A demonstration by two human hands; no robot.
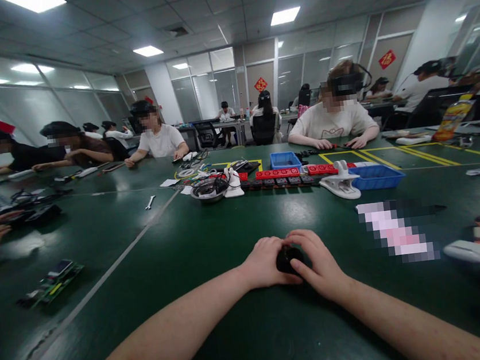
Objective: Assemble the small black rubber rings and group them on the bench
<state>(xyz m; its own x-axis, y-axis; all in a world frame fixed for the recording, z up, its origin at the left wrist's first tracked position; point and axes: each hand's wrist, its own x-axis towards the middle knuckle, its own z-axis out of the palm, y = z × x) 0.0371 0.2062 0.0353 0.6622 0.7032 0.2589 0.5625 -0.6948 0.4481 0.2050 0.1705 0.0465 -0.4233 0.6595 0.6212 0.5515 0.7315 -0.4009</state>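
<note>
One left hand (267, 262) and one right hand (319, 264), closed around a dark rounded object (287, 260) at the near middle of a glossy green tabletop (204, 242). Room: glass partitions (25, 118), lit ceiling panels (285, 16), red wall decorations (261, 84).

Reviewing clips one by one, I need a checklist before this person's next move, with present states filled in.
1. Left hand on the round black object: ok.
2. Right hand on it too: ok.
3. Object fully visible: not ok, hands cover its sides.
4. Object resting on the green table: cannot tell, contact hidden.
5. Wrench apart from both hands: ok.
</note>
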